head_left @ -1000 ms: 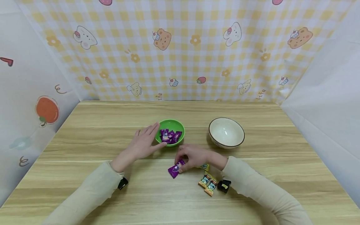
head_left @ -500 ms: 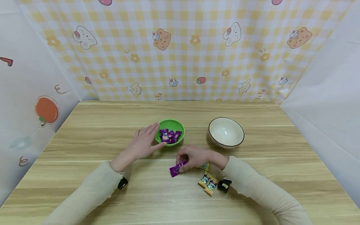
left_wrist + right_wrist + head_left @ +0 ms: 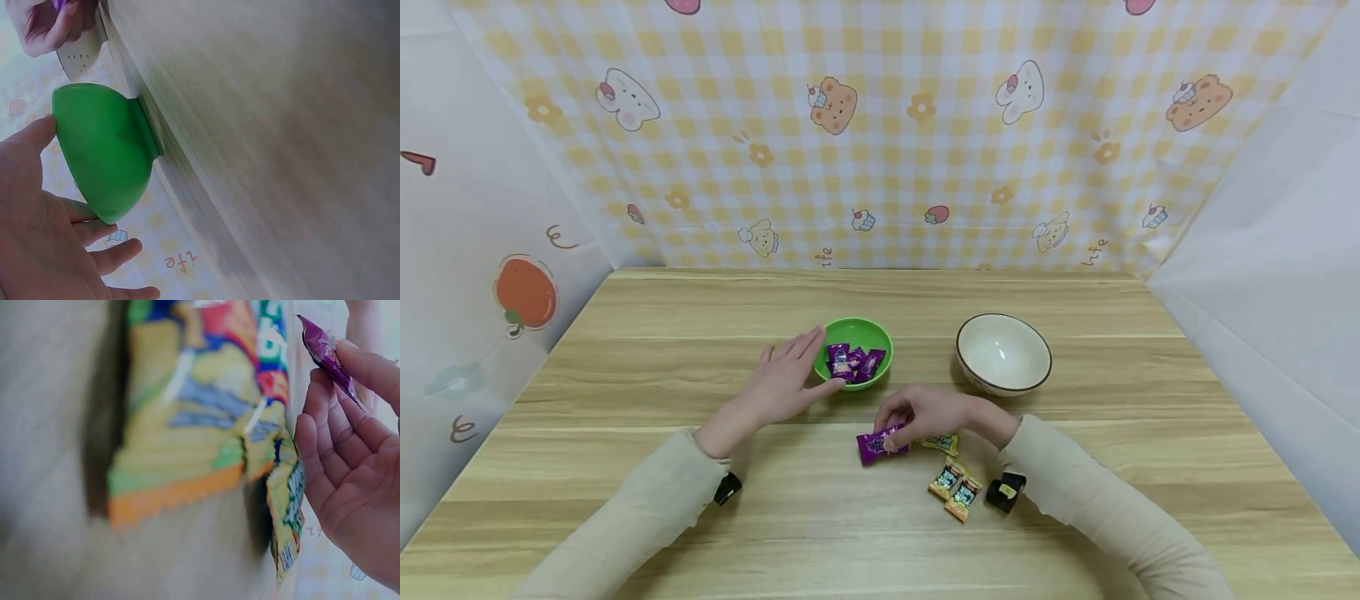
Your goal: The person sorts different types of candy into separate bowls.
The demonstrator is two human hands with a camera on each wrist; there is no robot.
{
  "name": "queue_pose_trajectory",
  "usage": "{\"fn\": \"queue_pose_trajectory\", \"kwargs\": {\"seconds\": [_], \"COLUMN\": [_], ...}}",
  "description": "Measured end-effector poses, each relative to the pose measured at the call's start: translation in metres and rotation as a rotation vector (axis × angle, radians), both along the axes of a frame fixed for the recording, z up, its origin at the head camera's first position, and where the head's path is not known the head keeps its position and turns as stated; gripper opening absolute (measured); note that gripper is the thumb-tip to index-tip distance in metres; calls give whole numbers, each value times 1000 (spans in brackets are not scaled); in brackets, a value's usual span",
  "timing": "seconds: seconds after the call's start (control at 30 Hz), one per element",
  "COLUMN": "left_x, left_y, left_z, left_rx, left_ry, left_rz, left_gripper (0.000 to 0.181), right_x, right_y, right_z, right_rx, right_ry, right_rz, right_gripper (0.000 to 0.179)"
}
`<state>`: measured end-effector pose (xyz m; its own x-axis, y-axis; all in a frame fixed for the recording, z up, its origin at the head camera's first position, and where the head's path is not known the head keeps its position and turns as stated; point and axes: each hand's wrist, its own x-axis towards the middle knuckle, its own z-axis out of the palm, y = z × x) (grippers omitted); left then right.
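My right hand (image 3: 925,414) pinches a purple wrapped candy (image 3: 880,446) between thumb and fingertips, over the table in front of the green bowl. Its wrapper shows side-on in the right wrist view, a candy (image 3: 325,353) held at the fingertips. Fairly straight and spread, the fingers of my left hand (image 3: 782,383) touch the left side of the green bowl (image 3: 880,333), the thumb at its front rim. Several purple candies (image 3: 850,364) lie inside. In the left wrist view the bowl (image 3: 103,147) stands upright between thumb and fingers.
A cream bowl (image 3: 1003,354) with a brown rim stands to the right of the green one. Two yellow candy packets (image 3: 955,489) lie in front of my right wrist; another yellow packet (image 3: 942,442) is partly hidden under that hand. A checkered curtain (image 3: 880,167) hangs behind the table.
The purple candy has turned to lie more crosswise and shifted slightly right with my right hand. My left hand and both bowls have stayed in place.
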<state>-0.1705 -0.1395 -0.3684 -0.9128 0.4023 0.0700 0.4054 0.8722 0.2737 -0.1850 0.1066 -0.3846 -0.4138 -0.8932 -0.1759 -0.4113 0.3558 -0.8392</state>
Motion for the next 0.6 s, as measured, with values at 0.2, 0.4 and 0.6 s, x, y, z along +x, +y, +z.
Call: {"fn": "queue_pose_trajectory", "kwargs": {"seconds": [0.2,0.4,0.6], "left_x": [0,0,-1], "left_y": [0,0,-1], "left_z": [0,-1,-2], "left_rx": [-2,-6,-6], "left_ry": [-2,3,3], "left_rz": [-2,-2,-5], "left_gripper": [84,84,84], "right_x": [-3,-6,-8], "right_y": [7,14,20], "right_z": [5,13,25], "right_rx": [-8,-10,7], "right_ry": [-40,-110,-154], "right_rz": [-33,-102,-189], "right_gripper": [19,20,20]}}
